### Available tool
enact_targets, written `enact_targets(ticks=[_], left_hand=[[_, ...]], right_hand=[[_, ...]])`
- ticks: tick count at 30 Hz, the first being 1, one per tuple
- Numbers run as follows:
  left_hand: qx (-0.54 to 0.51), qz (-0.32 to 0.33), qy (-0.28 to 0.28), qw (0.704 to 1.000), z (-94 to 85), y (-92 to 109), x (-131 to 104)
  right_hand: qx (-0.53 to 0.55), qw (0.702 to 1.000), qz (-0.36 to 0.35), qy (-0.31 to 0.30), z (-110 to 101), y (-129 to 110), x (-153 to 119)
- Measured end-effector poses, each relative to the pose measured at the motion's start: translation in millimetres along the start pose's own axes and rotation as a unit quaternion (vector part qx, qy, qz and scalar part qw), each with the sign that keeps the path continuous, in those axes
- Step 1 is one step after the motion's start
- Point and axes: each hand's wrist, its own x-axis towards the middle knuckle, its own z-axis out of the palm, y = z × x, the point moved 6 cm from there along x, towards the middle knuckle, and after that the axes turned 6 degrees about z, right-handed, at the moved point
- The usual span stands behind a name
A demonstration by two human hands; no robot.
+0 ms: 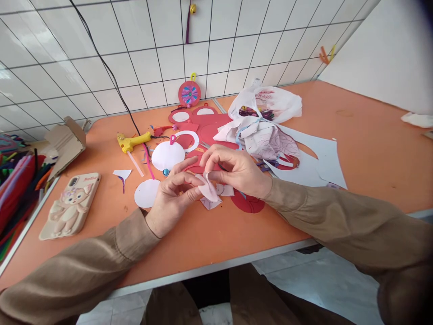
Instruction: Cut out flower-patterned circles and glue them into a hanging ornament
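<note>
Both my hands meet over the middle of the orange table, pinching a small folded piece of pale pink paper (210, 190). My left hand (176, 192) grips its left side between thumb and fingers. From the upper right, the thumb and index finger of my right hand (233, 170) close on its top edge. Paper scraps (225, 190) with drawn lines lie just beneath. A red paper disc (249, 204) sits under my right wrist. Beside my left hand are a white disc (146, 193) and another white disc (168, 155) with a pink loop; a blue bell (166, 172) lies near them.
A yellow glue gun (133, 141) with a black cord lies at the left, beyond a phone in a cartoon case (71, 205). Crumpled paper (267, 140), a plastic bag (280, 101) and white sheets (321, 155) cover the back right. A decorated red disc (189, 94) leans on the tiled wall.
</note>
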Motion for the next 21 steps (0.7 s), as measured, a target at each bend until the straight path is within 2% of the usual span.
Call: enact_targets(ticks=[2,4,8,10,15,21], left_hand=[[0.0,-0.007,0.017,1.0,-3.1,-2.6,-0.3],[-0.043,-0.026,0.044,0.998,-5.7,-7.5,-0.3],[-0.13,-0.08,0.094,0.984,-7.2,-17.6,0.6],[-0.148,-0.089,0.092,0.981,-5.8,-19.1,2.2],[-0.142,-0.138,0.035,0.98,-1.2,-25.8,4.2],[-0.14,-0.12,0.112,0.976,-13.1,-27.8,6.2]], right_hand=[[0.039,0.999,0.033,0.005,-0.9,3.9,0.4],[0.064,0.996,0.065,0.018,-3.0,7.6,0.7],[0.056,0.994,0.082,0.039,-7.0,10.2,1.8],[0.042,0.995,0.079,0.047,-7.8,10.7,2.4],[0.031,0.993,0.087,0.077,-11.0,14.4,2.4],[0.036,0.99,0.1,0.092,-12.8,19.5,1.4]])
